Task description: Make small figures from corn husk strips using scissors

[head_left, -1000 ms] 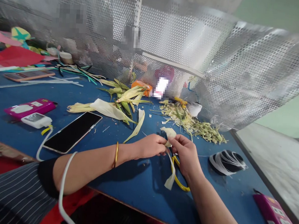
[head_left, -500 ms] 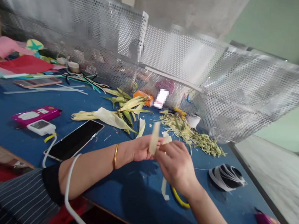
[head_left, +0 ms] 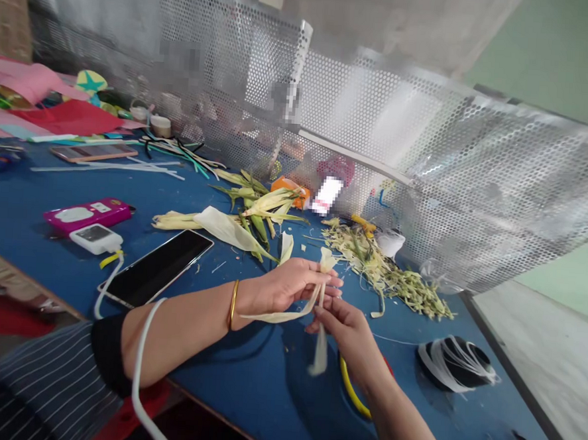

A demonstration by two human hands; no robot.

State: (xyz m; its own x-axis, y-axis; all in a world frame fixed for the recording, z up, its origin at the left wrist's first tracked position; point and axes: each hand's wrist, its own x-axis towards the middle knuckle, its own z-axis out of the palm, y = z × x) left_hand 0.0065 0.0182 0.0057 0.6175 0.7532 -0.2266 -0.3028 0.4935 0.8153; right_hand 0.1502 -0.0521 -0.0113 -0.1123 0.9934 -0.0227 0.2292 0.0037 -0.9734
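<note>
My left hand point(head_left: 290, 287), with a gold bangle at the wrist, pinches pale corn husk strips point(head_left: 278, 317) between thumb and fingers. A wider bit of husk rises above the fingertips; one strip trails back toward the wrist and another hangs down. Just to the right, my right hand point(head_left: 350, 326) is closed on the hanging strip near the left fingertips. Below the right hand, a yellow curved handle point(head_left: 353, 393) lies on the table, partly hidden by the forearm. A thin white thread runs from a black spool point(head_left: 457, 364) toward my right hand.
Corn husks point(head_left: 259, 208) and a heap of husk shreds point(head_left: 385, 265) lie on the blue table point(head_left: 176, 193). A black-screened phone point(head_left: 159, 268) and a magenta power bank point(head_left: 89, 217) are on the left. A white cable point(head_left: 137, 376) crosses my left arm. Perforated sheeting point(head_left: 360, 111) stands behind.
My right hand has moved down and rotated, now below the left fingertips. The husk strip that stood up before my left hand now trails toward the wrist. The view has shifted slightly.
</note>
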